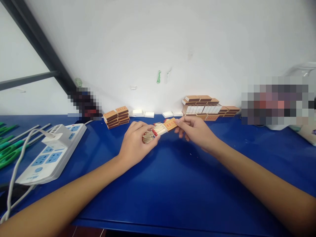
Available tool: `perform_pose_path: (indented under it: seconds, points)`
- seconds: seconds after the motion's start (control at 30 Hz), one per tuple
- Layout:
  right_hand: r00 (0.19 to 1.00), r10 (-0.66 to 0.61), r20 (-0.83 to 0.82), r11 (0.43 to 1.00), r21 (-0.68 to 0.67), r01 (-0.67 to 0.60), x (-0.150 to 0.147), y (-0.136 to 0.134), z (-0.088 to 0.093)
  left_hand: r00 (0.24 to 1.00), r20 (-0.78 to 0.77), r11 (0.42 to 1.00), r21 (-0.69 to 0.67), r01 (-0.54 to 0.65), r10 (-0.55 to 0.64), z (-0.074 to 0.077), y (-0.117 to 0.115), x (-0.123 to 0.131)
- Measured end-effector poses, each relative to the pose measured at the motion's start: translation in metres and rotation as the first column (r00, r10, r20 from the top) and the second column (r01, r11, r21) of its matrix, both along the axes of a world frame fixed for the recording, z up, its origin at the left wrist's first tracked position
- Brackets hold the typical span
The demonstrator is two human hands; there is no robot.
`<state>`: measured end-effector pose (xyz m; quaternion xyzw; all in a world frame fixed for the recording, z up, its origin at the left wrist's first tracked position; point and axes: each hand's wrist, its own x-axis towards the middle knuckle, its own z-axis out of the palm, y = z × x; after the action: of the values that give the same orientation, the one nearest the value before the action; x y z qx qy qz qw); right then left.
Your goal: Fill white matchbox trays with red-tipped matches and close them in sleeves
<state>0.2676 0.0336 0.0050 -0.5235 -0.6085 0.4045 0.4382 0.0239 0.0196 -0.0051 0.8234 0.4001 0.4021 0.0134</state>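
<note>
My left hand [137, 140] is closed, thumb and fingers gripping a white matchbox tray [161, 131] full of red-tipped matches [158, 129]. The tray's right end meets the orange-brown matchbox sleeve [171, 124], and part of it seems to be inside. My right hand [194, 130] pinches the sleeve's right end between thumb and fingers. Beneath my left hand, more matches [148, 137] with dark red heads lie in a bunch, partly hidden by the fingers. Other red match heads show just behind the tray and sleeve.
Stacked matchboxes [116, 117] stand at the back left, and a larger matchbox stack [201, 108] at the back right. Small white boxes [149, 114] lie along the wall. To the left are a power strip [53, 158] with a cable and green-handled tools [12, 151] on the blue table [158, 191].
</note>
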Motion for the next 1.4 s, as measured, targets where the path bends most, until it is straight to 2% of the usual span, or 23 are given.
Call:
perform_pose_path:
  seconds: [0.2, 0.33, 0.47, 0.63, 0.77, 1.0, 1.1, 1.17, 1.23, 1.3, 1.4]
  points:
    - [0.997, 0.082, -0.004, 0.997, -0.013, -0.082, -0.001, -0.002, 0.001, 0.999, 0.030, 0.997, -0.070, 0.022, -0.020, -0.002, 0.000, 0.000]
    - [0.991, 0.135, -0.026, 0.990, -0.028, -0.136, -0.002, -0.004, 0.001, 0.999, 0.020, 0.998, -0.053, 0.041, -0.040, -0.003, 0.000, 0.000]
    - [0.986, 0.167, -0.010, 0.986, 0.017, -0.167, -0.006, -0.010, 0.003, 0.998, 0.023, 0.997, -0.030, 0.064, -0.064, -0.003, 0.002, -0.001]
    - [0.917, 0.383, 0.107, 0.923, 0.004, -0.386, -0.020, -0.030, 0.007, 0.992, 0.016, 0.992, 0.018, 0.123, -0.123, -0.004, 0.002, -0.001]
    - [0.887, 0.448, 0.111, 0.892, 0.015, -0.452, -0.027, -0.043, 0.009, 0.986, -0.016, 0.983, 0.068, 0.169, -0.168, -0.008, 0.003, -0.002]
    - [0.892, 0.421, 0.167, 0.901, 0.039, -0.432, -0.026, -0.037, 0.003, 0.978, -0.028, 0.977, 0.036, 0.209, -0.208, -0.008, 0.002, -0.001]
    - [0.885, 0.377, 0.273, 0.907, 0.084, -0.413, -0.023, -0.035, 0.002, 0.976, -0.021, 0.975, 0.046, 0.219, -0.219, -0.006, -0.001, 0.002]
    - [0.872, 0.279, 0.402, 0.923, 0.137, -0.358, -0.019, -0.033, 0.002, 0.983, 0.002, 0.980, 0.074, 0.186, -0.186, -0.004, -0.002, 0.003]
    - [0.816, 0.119, 0.566, 0.941, 0.198, -0.275, -0.015, -0.029, 0.003, 0.989, 0.018, 0.985, 0.097, 0.146, -0.149, -0.002, -0.001, 0.003]
    - [0.725, -0.015, 0.688, 0.951, 0.233, -0.201, -0.010, -0.023, 0.002, 0.992, 0.022, 0.988, 0.096, 0.119, -0.121, -0.001, 0.001, 0.001]
    - [0.639, -0.101, 0.762, 0.964, 0.235, -0.128, -0.003, -0.013, -0.001, 0.994, 0.012, 0.991, 0.078, 0.106, -0.107, -0.002, 0.003, -0.001]
